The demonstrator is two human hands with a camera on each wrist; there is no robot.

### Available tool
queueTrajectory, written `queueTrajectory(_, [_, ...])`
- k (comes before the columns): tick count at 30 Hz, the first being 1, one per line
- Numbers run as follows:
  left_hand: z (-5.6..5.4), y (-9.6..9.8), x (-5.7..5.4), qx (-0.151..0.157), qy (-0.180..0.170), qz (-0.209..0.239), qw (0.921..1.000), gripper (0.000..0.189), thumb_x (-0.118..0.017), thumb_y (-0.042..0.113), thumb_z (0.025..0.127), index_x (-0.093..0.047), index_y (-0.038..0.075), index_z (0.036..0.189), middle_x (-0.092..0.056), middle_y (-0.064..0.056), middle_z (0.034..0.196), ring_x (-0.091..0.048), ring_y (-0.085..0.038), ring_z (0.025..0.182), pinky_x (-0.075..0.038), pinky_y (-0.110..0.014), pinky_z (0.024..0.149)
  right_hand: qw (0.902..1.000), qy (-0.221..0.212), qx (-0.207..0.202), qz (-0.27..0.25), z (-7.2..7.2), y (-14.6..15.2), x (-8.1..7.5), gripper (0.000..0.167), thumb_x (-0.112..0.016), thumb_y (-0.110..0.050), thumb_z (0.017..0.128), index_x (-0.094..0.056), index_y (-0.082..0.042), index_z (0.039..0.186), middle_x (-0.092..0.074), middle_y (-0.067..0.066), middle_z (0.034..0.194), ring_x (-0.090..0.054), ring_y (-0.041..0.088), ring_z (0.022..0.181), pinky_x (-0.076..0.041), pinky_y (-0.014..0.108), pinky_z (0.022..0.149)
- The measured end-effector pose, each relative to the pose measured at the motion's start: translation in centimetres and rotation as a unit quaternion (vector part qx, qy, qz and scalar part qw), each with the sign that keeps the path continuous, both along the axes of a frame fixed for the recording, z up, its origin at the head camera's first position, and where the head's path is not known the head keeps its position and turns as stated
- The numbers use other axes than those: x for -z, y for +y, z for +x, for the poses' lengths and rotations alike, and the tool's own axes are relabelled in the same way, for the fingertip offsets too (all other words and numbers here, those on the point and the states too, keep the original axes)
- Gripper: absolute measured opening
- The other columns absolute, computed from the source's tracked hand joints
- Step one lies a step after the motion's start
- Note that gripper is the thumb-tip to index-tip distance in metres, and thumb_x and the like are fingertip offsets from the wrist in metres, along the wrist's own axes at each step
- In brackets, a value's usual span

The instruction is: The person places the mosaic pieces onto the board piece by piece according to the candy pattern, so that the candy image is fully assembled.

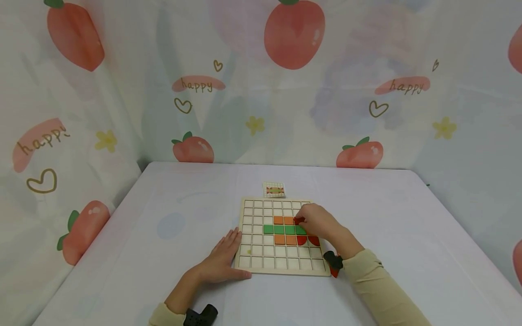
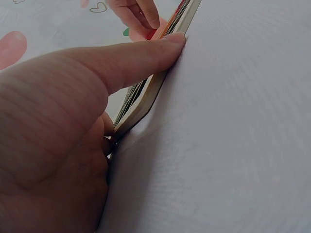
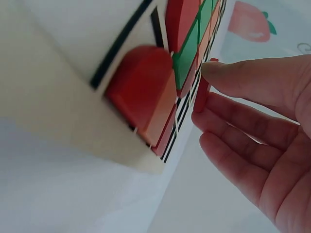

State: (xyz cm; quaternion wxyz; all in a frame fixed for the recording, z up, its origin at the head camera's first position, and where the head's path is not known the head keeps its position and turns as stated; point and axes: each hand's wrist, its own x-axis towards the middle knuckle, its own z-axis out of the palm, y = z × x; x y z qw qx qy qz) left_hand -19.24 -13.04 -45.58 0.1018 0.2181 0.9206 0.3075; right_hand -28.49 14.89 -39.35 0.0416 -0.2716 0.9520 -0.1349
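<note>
A wooden grid board (image 1: 285,272) lies flat on the white table. My left hand (image 1: 220,260) rests at its near left corner, fingers straight along the left side and thumb (image 2: 146,56) against the front edge. Over the right part of the grid, my right hand (image 1: 320,222) pinches a thin red tile (image 3: 203,92) between thumb and fingers. Green tiles (image 1: 279,229) form a row across the middle, with orange tiles (image 1: 285,240) in the rows beside it. Red tiles with a curved side (image 1: 301,241) sit at the right, partly hidden by my right hand.
Behind the board lies a small pattern card (image 1: 274,190) with a coloured figure on a grid. A red piece (image 1: 334,273) shows by the board's near right corner, partly under my right wrist. A patterned curtain (image 1: 285,113) stands behind the table.
</note>
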Motion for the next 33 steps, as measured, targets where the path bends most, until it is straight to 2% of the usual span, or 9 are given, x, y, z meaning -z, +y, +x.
queueTrajectory(12, [0.1, -0.1, 0.0, 0.003, 0.004, -0.006, 1.0000, 0.108, -0.064, 0.058, 0.075, -0.009, -0.002, 0.146, -0.002, -0.014, 0.152, 0.002, -0.025, 0.138, -0.005, -0.045, 0.108, 0.9972, 0.035, -0.066, 0.006, 0.0, -1.6, 0.2, 0.015, -0.067, 0.001, 0.080, -0.072, -0.001, 0.094, -0.064, 0.007, 0.088, -0.060, 0.022, 0.084, -0.050, 0.034, 0.074])
queueTrajectory(19, [0.1, -0.1, -0.2, 0.004, 0.000, -0.006, 1.0000, 0.108, -0.064, 0.058, 0.075, -0.009, -0.002, 0.146, -0.002, -0.014, 0.152, 0.003, -0.026, 0.138, -0.005, -0.045, 0.108, 0.9921, 0.054, -0.114, -0.002, -0.2, -2.3, 0.1, 0.014, -0.068, 0.002, 0.079, -0.073, -0.002, 0.091, -0.064, 0.006, 0.086, -0.060, 0.021, 0.082, -0.050, 0.032, 0.072])
queueTrajectory(26, [0.0, -0.1, 0.0, 0.003, 0.000, -0.007, 1.0000, 0.109, -0.063, 0.060, 0.075, -0.008, -0.001, 0.146, -0.001, -0.013, 0.152, 0.004, -0.024, 0.138, -0.005, -0.045, 0.108, 0.9858, 0.049, -0.159, -0.018, -0.6, -3.2, 0.3, 0.012, -0.067, 0.001, 0.081, -0.072, -0.003, 0.091, -0.065, 0.005, 0.089, -0.060, 0.020, 0.085, -0.049, 0.032, 0.075])
queueTrajectory(33, [0.0, -0.1, 0.0, 0.006, 0.000, -0.004, 1.0000, 0.108, -0.063, 0.059, 0.075, -0.009, -0.002, 0.146, -0.001, -0.013, 0.152, 0.003, -0.025, 0.138, -0.005, -0.045, 0.108, 0.9824, 0.051, -0.178, -0.024, -0.8, -3.7, 0.5, 0.013, -0.067, 0.000, 0.081, -0.072, -0.003, 0.092, -0.064, 0.004, 0.088, -0.059, 0.019, 0.084, -0.049, 0.030, 0.075])
